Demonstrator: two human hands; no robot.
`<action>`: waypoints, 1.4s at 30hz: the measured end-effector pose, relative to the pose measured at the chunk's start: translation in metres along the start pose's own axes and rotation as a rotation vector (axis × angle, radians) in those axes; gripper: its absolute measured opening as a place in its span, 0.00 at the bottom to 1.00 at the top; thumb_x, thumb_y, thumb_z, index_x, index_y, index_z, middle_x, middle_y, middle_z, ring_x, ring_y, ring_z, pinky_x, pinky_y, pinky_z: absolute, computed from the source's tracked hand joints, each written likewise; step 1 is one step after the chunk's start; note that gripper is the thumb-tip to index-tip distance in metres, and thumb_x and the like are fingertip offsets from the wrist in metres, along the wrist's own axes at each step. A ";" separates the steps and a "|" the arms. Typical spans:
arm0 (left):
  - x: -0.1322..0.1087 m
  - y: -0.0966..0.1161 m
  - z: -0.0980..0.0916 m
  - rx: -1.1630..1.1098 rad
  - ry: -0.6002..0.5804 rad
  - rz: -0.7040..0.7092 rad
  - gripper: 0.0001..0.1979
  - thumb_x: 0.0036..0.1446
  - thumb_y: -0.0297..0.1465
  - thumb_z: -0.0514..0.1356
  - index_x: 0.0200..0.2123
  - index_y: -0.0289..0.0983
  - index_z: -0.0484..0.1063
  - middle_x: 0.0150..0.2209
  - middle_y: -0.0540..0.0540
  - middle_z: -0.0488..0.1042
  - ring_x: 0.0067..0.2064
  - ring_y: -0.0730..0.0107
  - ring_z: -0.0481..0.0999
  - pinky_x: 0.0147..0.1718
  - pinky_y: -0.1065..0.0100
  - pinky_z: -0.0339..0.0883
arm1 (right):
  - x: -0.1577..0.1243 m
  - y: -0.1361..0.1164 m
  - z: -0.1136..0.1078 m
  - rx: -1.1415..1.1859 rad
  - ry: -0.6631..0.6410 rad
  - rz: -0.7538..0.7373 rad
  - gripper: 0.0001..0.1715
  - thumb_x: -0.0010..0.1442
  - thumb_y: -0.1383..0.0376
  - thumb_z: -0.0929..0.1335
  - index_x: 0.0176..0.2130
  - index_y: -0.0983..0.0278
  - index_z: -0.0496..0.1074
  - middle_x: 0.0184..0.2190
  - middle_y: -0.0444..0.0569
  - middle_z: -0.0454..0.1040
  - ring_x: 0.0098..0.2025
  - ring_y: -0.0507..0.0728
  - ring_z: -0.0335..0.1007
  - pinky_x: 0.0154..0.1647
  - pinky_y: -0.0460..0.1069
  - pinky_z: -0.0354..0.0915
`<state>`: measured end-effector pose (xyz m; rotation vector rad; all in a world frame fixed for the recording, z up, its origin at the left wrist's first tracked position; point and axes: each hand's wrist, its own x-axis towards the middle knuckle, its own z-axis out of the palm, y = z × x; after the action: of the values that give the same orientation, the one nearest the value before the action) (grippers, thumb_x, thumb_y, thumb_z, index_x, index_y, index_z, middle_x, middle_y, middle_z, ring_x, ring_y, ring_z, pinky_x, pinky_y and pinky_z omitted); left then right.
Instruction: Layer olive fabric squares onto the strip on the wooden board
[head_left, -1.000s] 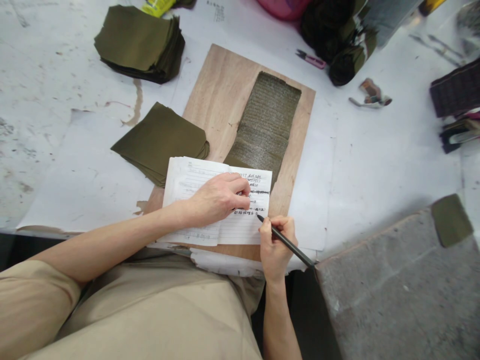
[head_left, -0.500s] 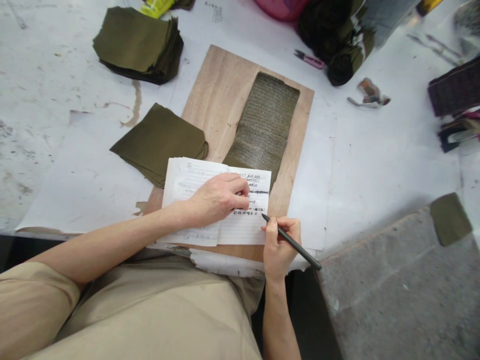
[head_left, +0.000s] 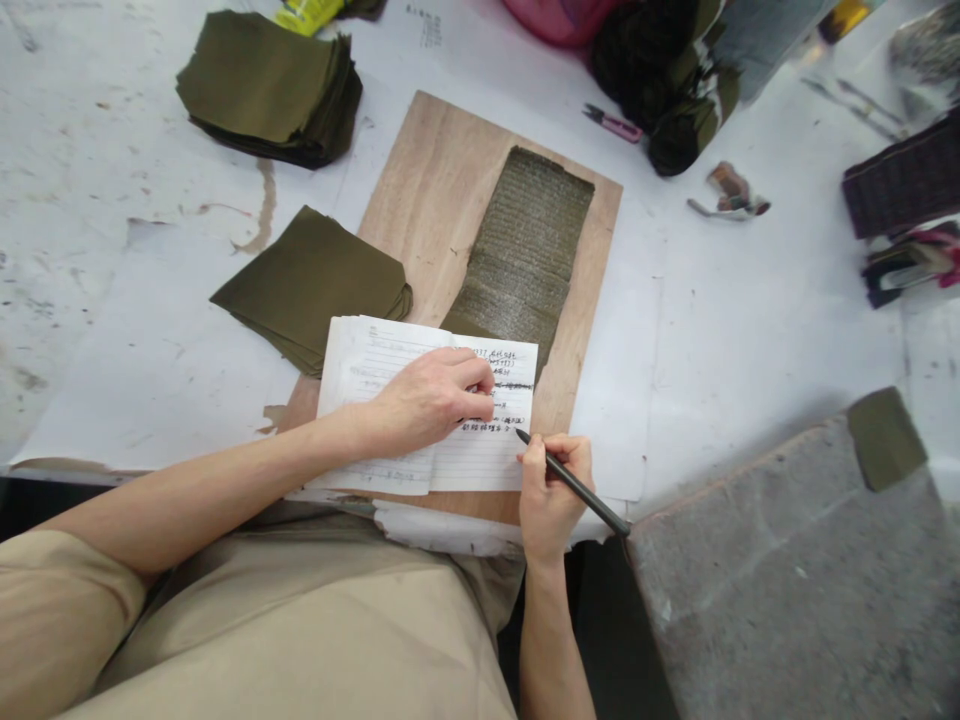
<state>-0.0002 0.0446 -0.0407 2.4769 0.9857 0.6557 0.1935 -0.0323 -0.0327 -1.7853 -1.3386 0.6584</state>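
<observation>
An open notebook [head_left: 480,465] with handwritten lines on its right page lies on a wooden board [head_left: 427,170]. My left hand [head_left: 431,400] rests across the notebook's middle, fingers curled; whatever they may hold is hidden. In a writing grip, my right hand [head_left: 553,490] is closed on a black pen [head_left: 589,492], its tip at the last written line near the page's right edge. Partly under the notebook's top edge is a dark olive fabric strip [head_left: 529,235] with a ridged, shiny surface. Left of the strip lies a fanned stack of olive fabric pieces [head_left: 315,275].
A thicker stack of olive pieces [head_left: 262,80] sits at the upper left. Pink thread snips [head_left: 619,127] lie beyond the board, near dark bundled material [head_left: 645,70]. To the right are a crumpled scrap [head_left: 731,190] and a grey slab [head_left: 795,580] bearing an olive patch [head_left: 887,438].
The whole view has shifted slightly, so everything appears a little further left. Both hands keep their poses, and the pen tip stays by the last written line.
</observation>
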 end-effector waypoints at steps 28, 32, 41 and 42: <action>0.000 0.000 0.000 0.000 -0.001 0.003 0.13 0.60 0.21 0.55 0.32 0.41 0.77 0.37 0.47 0.72 0.40 0.68 0.69 0.41 0.66 0.63 | -0.001 0.001 0.000 -0.025 0.000 0.001 0.10 0.62 0.62 0.67 0.31 0.61 0.62 0.24 0.38 0.64 0.24 0.49 0.63 0.27 0.45 0.61; 0.000 0.000 0.000 0.001 -0.005 0.003 0.12 0.60 0.21 0.56 0.32 0.41 0.77 0.37 0.47 0.72 0.40 0.68 0.69 0.41 0.66 0.63 | -0.001 0.001 0.000 -0.030 -0.007 -0.039 0.10 0.61 0.63 0.67 0.30 0.61 0.61 0.23 0.38 0.63 0.25 0.49 0.63 0.29 0.45 0.61; 0.000 0.000 0.000 0.008 0.005 0.003 0.12 0.60 0.22 0.56 0.32 0.41 0.77 0.38 0.47 0.73 0.40 0.68 0.69 0.40 0.66 0.63 | -0.001 0.001 0.000 0.004 0.005 0.000 0.11 0.62 0.61 0.66 0.30 0.61 0.61 0.24 0.37 0.63 0.23 0.49 0.63 0.28 0.45 0.62; 0.000 0.000 -0.001 0.007 0.005 0.004 0.12 0.60 0.22 0.56 0.32 0.41 0.77 0.38 0.47 0.73 0.39 0.68 0.69 0.40 0.66 0.63 | -0.001 0.001 0.000 0.001 0.006 0.005 0.11 0.62 0.61 0.66 0.30 0.61 0.61 0.24 0.38 0.63 0.23 0.49 0.63 0.28 0.45 0.62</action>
<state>-0.0002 0.0445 -0.0399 2.4854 0.9866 0.6610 0.1935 -0.0331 -0.0337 -1.7891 -1.3299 0.6561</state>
